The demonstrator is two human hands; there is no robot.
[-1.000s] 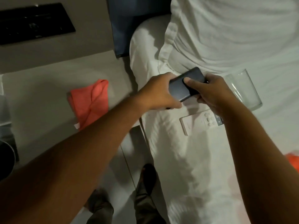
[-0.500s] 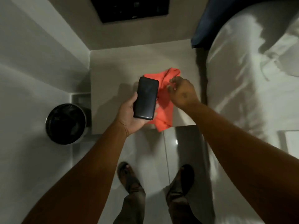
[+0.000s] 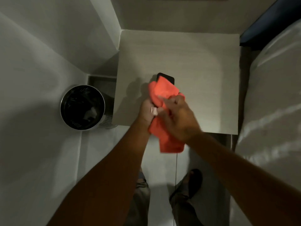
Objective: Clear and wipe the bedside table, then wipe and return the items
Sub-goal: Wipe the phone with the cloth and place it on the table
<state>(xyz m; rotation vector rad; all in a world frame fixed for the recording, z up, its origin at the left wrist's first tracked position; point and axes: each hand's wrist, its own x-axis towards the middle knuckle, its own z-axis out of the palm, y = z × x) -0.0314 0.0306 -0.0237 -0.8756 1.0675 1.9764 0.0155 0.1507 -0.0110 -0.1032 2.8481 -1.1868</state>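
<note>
A black phone (image 3: 167,77) is held above the front left part of the pale bedside table (image 3: 203,66). My left hand (image 3: 147,111) grips it from below. Only the phone's top end shows, because an orange cloth (image 3: 162,93) is draped over the rest. My right hand (image 3: 177,119) is shut on the cloth and presses it against the phone. The cloth's loose end hangs down past the table's front edge.
A round metal waste bin (image 3: 83,107) stands on the floor left of the table. The white bed (image 3: 273,103) runs along the right, with a dark blue headboard (image 3: 268,25) at the top right. White walls close the left side. My feet are on the floor below.
My left hand carried the phone from the bed to above the table. My right hand picked the orange cloth up off the table and laid it over the phone.
</note>
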